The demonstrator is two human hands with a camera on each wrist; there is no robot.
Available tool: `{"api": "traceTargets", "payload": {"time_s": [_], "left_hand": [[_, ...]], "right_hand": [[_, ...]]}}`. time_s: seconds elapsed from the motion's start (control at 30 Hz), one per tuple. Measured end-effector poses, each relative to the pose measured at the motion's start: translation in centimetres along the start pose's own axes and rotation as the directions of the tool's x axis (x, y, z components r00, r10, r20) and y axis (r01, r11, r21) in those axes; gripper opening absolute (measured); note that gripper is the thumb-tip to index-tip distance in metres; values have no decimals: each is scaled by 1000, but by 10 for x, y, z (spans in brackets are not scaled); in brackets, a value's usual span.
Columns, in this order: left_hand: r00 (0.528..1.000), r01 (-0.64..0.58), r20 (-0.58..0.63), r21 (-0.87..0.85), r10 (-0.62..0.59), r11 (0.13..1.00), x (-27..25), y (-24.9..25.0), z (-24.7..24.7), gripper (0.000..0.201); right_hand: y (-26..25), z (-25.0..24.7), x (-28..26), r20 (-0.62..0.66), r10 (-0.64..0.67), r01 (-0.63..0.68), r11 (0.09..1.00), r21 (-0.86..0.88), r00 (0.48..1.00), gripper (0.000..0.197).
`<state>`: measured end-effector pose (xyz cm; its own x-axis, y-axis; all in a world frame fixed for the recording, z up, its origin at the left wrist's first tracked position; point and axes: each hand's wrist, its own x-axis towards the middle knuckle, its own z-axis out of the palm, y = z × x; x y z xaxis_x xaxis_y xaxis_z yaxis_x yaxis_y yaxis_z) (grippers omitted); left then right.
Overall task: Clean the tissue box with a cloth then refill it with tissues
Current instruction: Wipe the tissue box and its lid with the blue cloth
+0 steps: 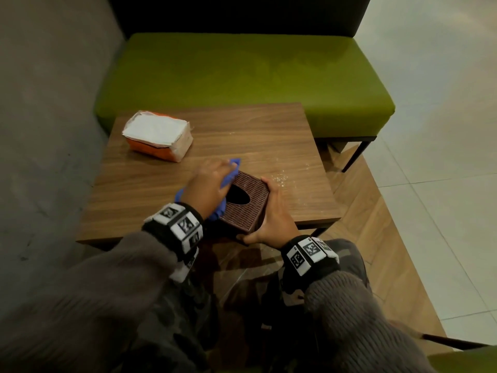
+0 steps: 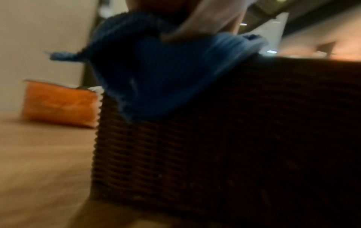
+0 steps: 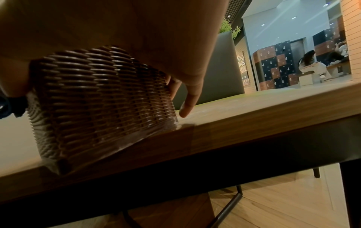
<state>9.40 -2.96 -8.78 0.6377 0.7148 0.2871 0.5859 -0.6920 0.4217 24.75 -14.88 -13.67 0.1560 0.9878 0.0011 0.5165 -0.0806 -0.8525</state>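
A dark brown woven tissue box point(image 1: 248, 208) with an oval top slot stands at the near edge of the wooden table point(image 1: 269, 135). My left hand point(image 1: 212, 181) holds a blue cloth point(image 1: 230, 176) against the box's left top edge. The left wrist view, which is blurred, has the blue cloth point(image 2: 166, 77) draped over the box point(image 2: 234, 138). My right hand point(image 1: 271, 211) grips the box's right side, thumb at the near corner. In the right wrist view its fingers point(image 3: 189, 100) reach down beside the box point(image 3: 97, 100). An orange tissue pack point(image 1: 158, 135) lies at the table's far left.
A green bench point(image 1: 242, 68) stands behind the table, with a grey wall point(image 1: 48, 103) on the left. White specks point(image 1: 279, 177) dot the tabletop right of the box. Tiled floor point(image 1: 443, 130) lies to the right. People point(image 3: 312, 64) sit far off.
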Motion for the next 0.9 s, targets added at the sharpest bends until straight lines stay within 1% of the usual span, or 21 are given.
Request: {"api": "traceTargets", "payload": {"time_s": [0.03, 0.07, 0.1, 0.13, 0.2, 0.23, 0.27, 0.3, 0.33, 0.4, 0.43, 0.5, 0.57, 0.6, 0.63, 0.7, 0.73, 0.77, 0.8, 0.87, 0.9], "left_hand": [[991, -128, 35, -6, 128, 992, -9, 6, 1, 32], [981, -182, 59, -19, 182, 983, -12, 7, 1, 33], [987, -141, 75, -33, 143, 989, -11, 5, -2, 32], [998, -57, 40, -37, 58, 998, -6, 1, -3, 30], [986, 138, -89, -63, -144, 988, 0, -2, -3, 25], [972, 194, -126, -65, -201, 979, -1, 3, -1, 24], [971, 190, -139, -56, -196, 980, -3, 12, 2, 25], [983, 143, -112, -51, -148, 988, -7, 26, 7, 26], [996, 44, -77, -59, -48, 997, -13, 40, 13, 27], [989, -145, -23, -78, 143, 986, -21, 52, 20, 30], [989, -151, -9, -83, 151, 985, -19, 52, 18, 30], [999, -8, -43, -78, 5, 997, -8, 48, 18, 27], [989, 117, -80, -68, -122, 991, -2, 51, 21, 25], [991, 105, -79, -66, -110, 992, -4, 57, 23, 24], [997, 46, -56, -76, -50, 996, -8, 63, 24, 24], [986, -161, 16, -105, 164, 981, -20, 66, 24, 25], [973, -216, 63, -107, 223, 971, -21, 62, 20, 24], [969, -212, 111, -96, 223, 972, -18, 56, 14, 23], [979, -159, 120, -80, 167, 984, -12, 51, 11, 22], [999, -2, 36, -92, 5, 996, -1, 47, 9, 24], [999, 36, 18, -96, -34, 995, 0, 50, 10, 25]], "right_hand": [[0, 0, 0, 4, -7, 7, 1000, -1, 1000, 129], [0, 0, 1, 8, -12, 12, 1000, -3, 1000, 129], [-1, 0, 1, 9, -13, 13, 1000, -3, 1000, 129], [-2, 0, 1, 5, -9, 9, 1000, -3, 1000, 128], [-4, 2, 1, -10, 4, -4, 1000, 0, 1000, 127], [-5, 2, 1, -18, 14, -14, 1000, 4, 1000, 128], [-5, 3, 0, -23, 24, -24, 1000, 7, 999, 129], [-5, 3, 0, -22, 31, -31, 999, 8, 999, 132], [-4, 3, 0, -17, 41, -40, 999, 7, 999, 135], [-1, 5, 0, -3, 74, -73, 997, 25, 997, 141], [-1, 7, 0, 7, 104, -104, 994, 42, 995, 145], [0, 10, -1, 18, 161, -162, 984, 75, 987, 148], [-1, 11, -2, 4, 171, -171, 981, 90, 985, 143], [-1, 11, -2, -5, 162, -161, 983, 88, 987, 140], [-1, 11, -2, -11, 148, -147, 985, 86, 989, 135], [0, 11, -2, -32, 121, -118, 990, 74, 992, 119], [0, 11, -2, -36, 108, -106, 992, 64, 993, 114], [0, 10, -1, -36, 108, -106, 993, 48, 994, 115], [0, 9, 0, -25, 116, -115, 993, 33, 993, 121], [-2, 7, 1, -22, 140, -140, 990, 10, 990, 128], [-3, 7, 0, -30, 144, -144, 990, 8, 989, 128]]}}
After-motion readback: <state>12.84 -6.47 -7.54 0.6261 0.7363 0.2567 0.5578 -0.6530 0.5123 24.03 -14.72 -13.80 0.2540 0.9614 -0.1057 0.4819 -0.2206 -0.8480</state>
